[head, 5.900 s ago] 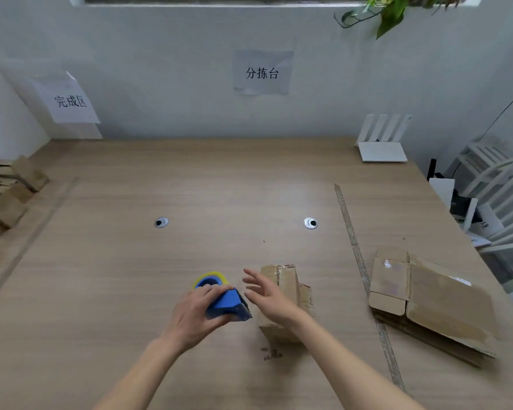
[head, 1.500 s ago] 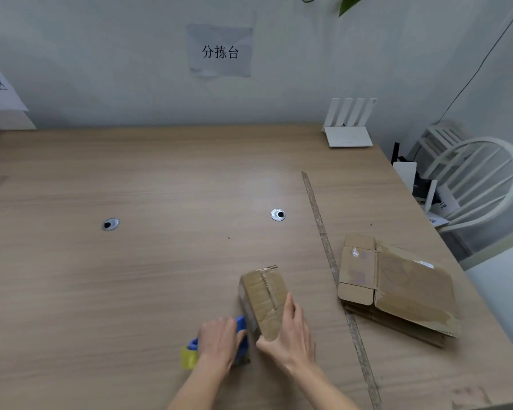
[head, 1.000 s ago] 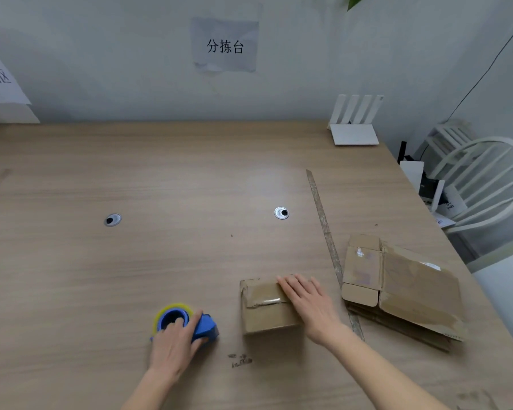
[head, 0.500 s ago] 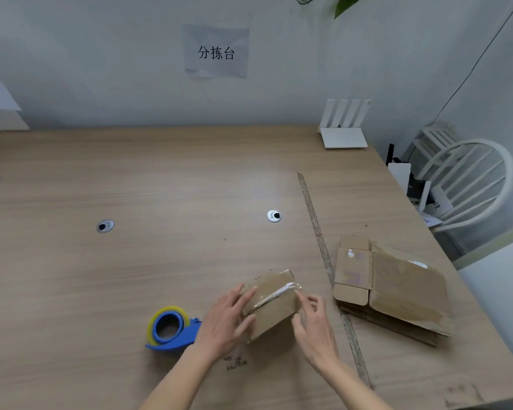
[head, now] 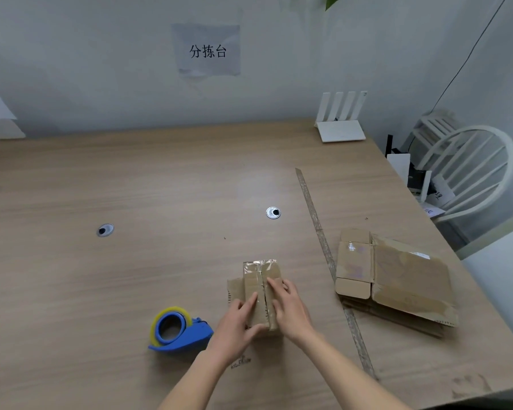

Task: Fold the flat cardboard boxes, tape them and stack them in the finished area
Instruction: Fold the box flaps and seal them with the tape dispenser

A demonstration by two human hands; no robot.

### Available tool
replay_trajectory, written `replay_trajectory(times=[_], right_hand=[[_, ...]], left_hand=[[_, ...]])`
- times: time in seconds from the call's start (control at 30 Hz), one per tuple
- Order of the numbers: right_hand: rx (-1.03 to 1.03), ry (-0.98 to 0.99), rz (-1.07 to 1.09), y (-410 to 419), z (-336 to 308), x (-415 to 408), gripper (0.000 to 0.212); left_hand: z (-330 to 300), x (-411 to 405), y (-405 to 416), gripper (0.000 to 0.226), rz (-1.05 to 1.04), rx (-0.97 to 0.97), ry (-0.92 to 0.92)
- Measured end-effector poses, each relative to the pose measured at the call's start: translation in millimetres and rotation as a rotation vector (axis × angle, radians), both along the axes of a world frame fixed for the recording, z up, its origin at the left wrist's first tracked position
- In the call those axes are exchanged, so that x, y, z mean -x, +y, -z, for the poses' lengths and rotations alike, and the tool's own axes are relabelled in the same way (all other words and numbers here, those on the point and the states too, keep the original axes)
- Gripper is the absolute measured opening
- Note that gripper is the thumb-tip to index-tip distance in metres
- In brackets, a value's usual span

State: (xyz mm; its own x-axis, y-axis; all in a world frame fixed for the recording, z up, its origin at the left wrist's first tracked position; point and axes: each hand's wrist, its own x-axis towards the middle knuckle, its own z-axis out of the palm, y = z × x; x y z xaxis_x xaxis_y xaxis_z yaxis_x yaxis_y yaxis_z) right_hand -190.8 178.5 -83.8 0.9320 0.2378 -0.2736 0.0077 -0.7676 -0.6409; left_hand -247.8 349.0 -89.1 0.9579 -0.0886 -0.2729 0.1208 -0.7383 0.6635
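Between the left hand (head: pixel 234 327) and right hand (head: pixel 290 309) sits the small box (head: pixel 259 288), both seemingly pressing flat-fingered; tape dispenser (head: pixel 178 332) just left.

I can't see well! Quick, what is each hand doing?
Left hand: open, fingers pressing the box.
Right hand: open, fingers flat on the box's taped top.
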Motion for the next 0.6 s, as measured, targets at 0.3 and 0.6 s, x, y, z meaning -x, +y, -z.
replay_trajectory(times=[0.3,0.6], right_hand=[[-0.023,-0.052,-0.025,-7.2,1.7,0.2,0.049],[0.044,-0.134,0.012,-4.4,-0.4,5.7,0.048]], left_hand=[[-15.7,6.9,30.9,0.066,-0.041,-0.180,-0.091],[15.0,47.0,99.5,0.086,-0.232,-0.500,0.061]])
